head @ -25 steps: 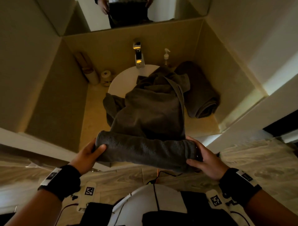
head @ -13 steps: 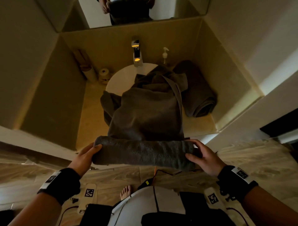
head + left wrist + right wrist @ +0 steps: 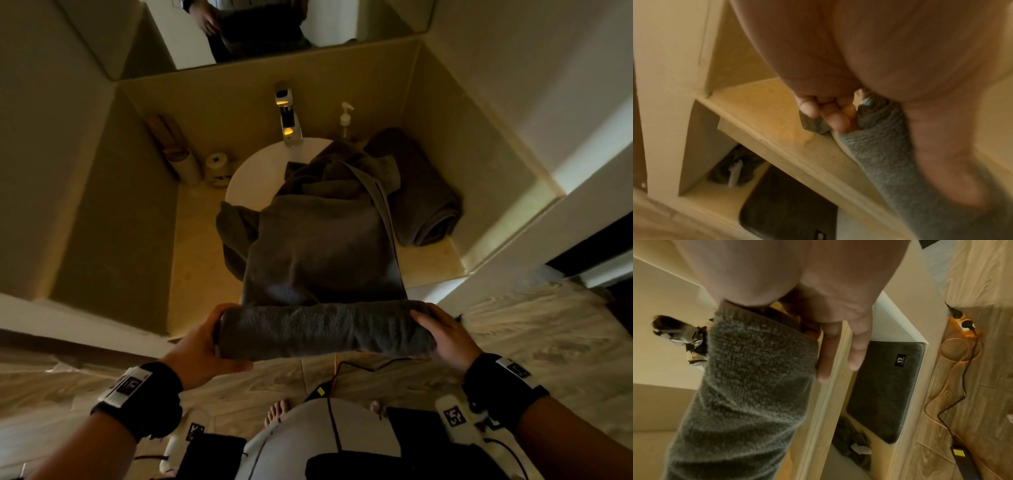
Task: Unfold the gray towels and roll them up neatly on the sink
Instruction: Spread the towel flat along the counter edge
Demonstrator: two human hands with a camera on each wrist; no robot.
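A gray towel point(image 3: 325, 260) lies lengthwise over the white sink basin point(image 3: 253, 171) and the beige counter point(image 3: 198, 257). Its near end is wound into a thick roll point(image 3: 325, 330) at the counter's front edge. My left hand point(image 3: 202, 342) grips the roll's left end, fingers curled round it point(image 3: 826, 113) and thumb under the front. My right hand point(image 3: 445, 337) holds the right end, thumb on top and fingers point(image 3: 838, 350) down the far side. A second gray towel point(image 3: 428, 205) lies rolled on the counter at the back right.
A faucet point(image 3: 287, 120) and a soap dispenser point(image 3: 346, 118) stand behind the basin; paper rolls point(image 3: 215, 168) sit at the back left. Walls close in the counter on three sides. A dark mat point(image 3: 885, 386) lies below the counter, and an orange cable point(image 3: 949, 369) crosses the floor.
The roll has turned slightly away from me at the counter's edge. My left thumb moved from the roll's top to beneath its front. My right hand stays on the right end.
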